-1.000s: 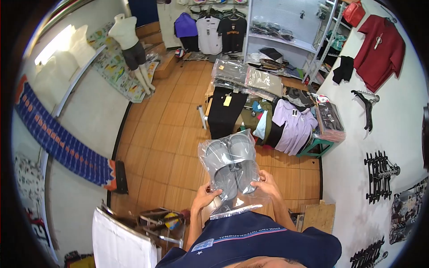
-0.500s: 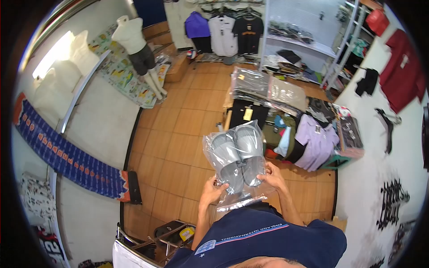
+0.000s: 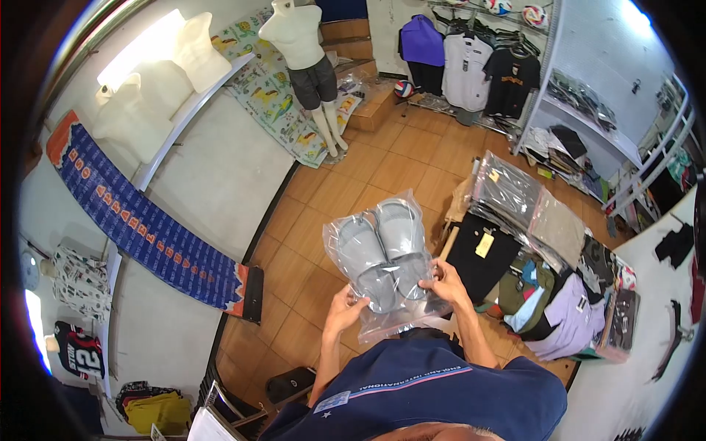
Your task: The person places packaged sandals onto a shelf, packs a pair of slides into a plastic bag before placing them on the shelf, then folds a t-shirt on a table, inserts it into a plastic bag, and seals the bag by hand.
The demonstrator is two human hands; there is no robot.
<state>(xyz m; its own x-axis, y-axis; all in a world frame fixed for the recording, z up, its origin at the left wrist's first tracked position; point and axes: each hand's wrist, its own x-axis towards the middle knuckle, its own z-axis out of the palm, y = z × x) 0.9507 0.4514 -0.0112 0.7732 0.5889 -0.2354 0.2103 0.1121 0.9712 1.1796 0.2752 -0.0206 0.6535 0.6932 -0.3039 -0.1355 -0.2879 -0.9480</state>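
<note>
A pair of grey slide sandals [image 3: 398, 234] lies side by side inside a clear plastic bag [image 3: 401, 321], held out before my chest. My left hand [image 3: 344, 309] grips the bag's lower left edge, its thumb on the plastic near one sandal. On the opposite side, my right hand [image 3: 446, 283] pinches the bag's right edge, thumb pressed beside the other sandal. Both hands are closed on the bag. Its far end is free of my fingers, and the bag's near end hangs close to my navy shirt [image 3: 412, 382].
To the right a table carries bagged garments [image 3: 507, 195], a black shirt [image 3: 482, 253] and a lilac shirt [image 3: 572, 316]. A mannequin [image 3: 301, 51] stands ahead near a wooden step [image 3: 373, 106]. A blue banner [image 3: 147, 220] runs along the left wall. Tiled floor [image 3: 294, 242] lies between.
My view has turned left, so the room has shifted rightward. The bagged sandals are still in both hands, tilted slightly differently.
</note>
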